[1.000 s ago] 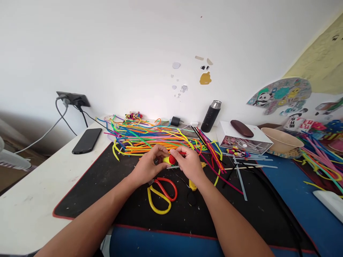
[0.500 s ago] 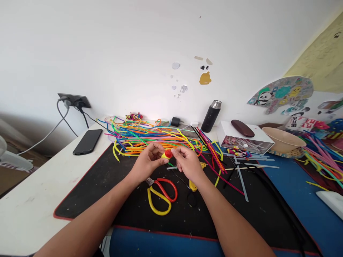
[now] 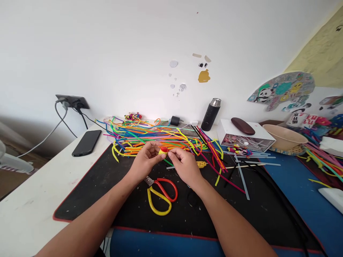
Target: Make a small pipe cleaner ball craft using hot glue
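A small red-and-yellow pipe-cleaner piece (image 3: 163, 150) is up off the mat between my hands, its red top facing upward. My left hand (image 3: 144, 162) is closed around its left side, thumb in front. From the right, the thumb and forefinger of my right hand (image 3: 187, 167) pinch its edge. What the other right fingers do is partly hidden. Below my hands lie scissors (image 3: 160, 213) with one red and one yellow handle. Just beyond my right hand shows a yellow tool (image 3: 201, 164). Behind is a spread of colourful pipe cleaners (image 3: 150, 136).
A black phone (image 3: 87, 142) lies on the left. At the back stand a dark thermos (image 3: 211, 116) and a white drawer box (image 3: 224, 125) with a brown case (image 3: 242, 126) on top. Clear sticks (image 3: 242, 178) and a beige bowl (image 3: 285, 137) are to the right.
Both hands and the red-and-yellow piece have shifted slightly left and up. My right hand now covers more of the yellow tool. The scissors stay put.
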`<state>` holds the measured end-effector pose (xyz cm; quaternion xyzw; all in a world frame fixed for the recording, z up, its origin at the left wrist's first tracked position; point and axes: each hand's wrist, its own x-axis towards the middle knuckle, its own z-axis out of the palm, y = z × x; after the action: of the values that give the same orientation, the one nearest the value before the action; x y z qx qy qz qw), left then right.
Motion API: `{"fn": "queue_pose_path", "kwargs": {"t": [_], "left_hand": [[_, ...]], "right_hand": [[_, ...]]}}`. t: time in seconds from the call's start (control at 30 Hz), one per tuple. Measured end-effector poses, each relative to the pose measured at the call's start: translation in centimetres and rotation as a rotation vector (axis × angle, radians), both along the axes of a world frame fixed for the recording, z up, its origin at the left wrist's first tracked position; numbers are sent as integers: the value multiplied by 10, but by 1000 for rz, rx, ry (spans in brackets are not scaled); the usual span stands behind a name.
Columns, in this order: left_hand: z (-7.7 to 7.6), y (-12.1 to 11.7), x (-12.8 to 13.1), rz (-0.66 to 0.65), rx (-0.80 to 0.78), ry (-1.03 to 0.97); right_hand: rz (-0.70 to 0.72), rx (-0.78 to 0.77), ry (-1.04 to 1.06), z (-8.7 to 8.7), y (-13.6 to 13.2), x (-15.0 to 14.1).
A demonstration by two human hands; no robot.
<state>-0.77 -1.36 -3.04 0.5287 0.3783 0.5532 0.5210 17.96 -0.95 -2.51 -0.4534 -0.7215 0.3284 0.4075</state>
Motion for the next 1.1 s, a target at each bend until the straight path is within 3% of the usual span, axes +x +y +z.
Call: {"fn": "queue_pose_path", "kwargs": {"t": [0.67, 1.1], "left_hand": [[-4, -1, 0, 51, 118, 201], [-6, -2, -1, 26, 147, 196]], "right_hand": [[-67, 124, -302, 4, -7, -3], [-72, 61, -138, 4, -5, 0]]}}
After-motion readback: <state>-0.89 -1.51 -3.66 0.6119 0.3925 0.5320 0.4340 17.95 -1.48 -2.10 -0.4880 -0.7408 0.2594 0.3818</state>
